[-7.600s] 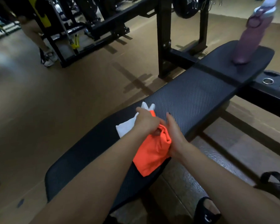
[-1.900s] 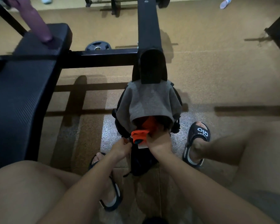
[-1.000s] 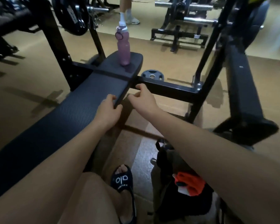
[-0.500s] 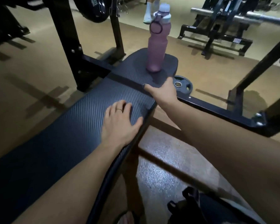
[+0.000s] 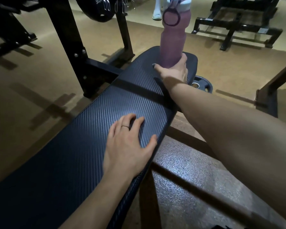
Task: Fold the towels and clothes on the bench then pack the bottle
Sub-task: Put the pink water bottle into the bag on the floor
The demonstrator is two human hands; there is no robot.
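The pink water bottle (image 5: 172, 43) stands upright on the far pad of the black weight bench (image 5: 92, 129), its pale lid near the top edge of the head view and a dark carry ring hanging from the cap. The right hand (image 5: 173, 71) reaches out along the bench and wraps the bottle's base, thumb on the left side and fingers curling round the right, so the grip is closed on the bottle while its bottom appears to rest on the pad. The left hand (image 5: 130, 146) lies flat on the nearer pad, fingers spread and relaxed, holding nothing, with 1 thin ring on a finger. A weight plate (image 5: 203, 84) lies on the floor just beyond the bench.
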